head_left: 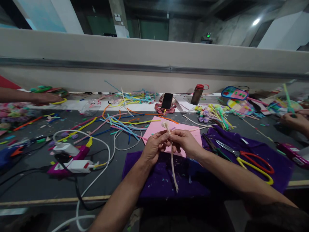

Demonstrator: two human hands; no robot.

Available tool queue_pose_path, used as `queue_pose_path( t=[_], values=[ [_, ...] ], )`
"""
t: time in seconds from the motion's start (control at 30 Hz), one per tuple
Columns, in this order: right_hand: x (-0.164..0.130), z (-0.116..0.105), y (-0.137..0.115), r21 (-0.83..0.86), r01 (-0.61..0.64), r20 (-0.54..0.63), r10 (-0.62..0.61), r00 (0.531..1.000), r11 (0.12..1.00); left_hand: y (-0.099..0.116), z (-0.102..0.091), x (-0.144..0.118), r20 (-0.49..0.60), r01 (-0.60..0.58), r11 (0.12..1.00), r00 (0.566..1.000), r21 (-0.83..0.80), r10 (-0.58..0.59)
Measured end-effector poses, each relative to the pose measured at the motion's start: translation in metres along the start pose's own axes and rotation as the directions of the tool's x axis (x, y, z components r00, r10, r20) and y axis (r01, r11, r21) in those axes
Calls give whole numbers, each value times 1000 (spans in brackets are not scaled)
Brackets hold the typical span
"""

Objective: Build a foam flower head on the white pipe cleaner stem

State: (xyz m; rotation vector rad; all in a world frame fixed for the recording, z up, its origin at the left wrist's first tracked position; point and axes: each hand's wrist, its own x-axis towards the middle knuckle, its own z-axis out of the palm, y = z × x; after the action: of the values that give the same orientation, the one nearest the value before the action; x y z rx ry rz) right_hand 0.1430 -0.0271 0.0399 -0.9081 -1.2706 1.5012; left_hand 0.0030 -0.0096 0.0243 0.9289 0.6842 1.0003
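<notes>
Currently, pipe cleaners (112, 119): colored lengths lie loose on the workbench (96, 185), seemingly unworked.
Left hand (154, 146): fingertips pinch a cream stem (173, 166) below its looped head.
Cream stem: held over a pink sheet (152, 127); head apparently formed, tail hanging unwrapped.
Right hand (187, 143): fingertips clamp the same stretch.
Bottle (196, 96): red-lidded, contents indiscernible.
Flower bunch (214, 116): blooms apparently finished.

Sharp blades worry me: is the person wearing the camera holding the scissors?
No, the scissors lie on the purple cloth while the left hand and right hand hold a pale strand.
</notes>
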Motion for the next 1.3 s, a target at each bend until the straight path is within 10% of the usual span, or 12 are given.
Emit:
queue_pose_path(
  t=[0.47,1.3],
  values=[
    [2,-13,0,69,-19,-17,20,1000,997,-1,-2,4,-150,-84,996,985,33,88],
    [-8,-17,-2,8,-52,-32,52,998,999,3,0,2,-112,-116,992,986,46,121]
  ],
)
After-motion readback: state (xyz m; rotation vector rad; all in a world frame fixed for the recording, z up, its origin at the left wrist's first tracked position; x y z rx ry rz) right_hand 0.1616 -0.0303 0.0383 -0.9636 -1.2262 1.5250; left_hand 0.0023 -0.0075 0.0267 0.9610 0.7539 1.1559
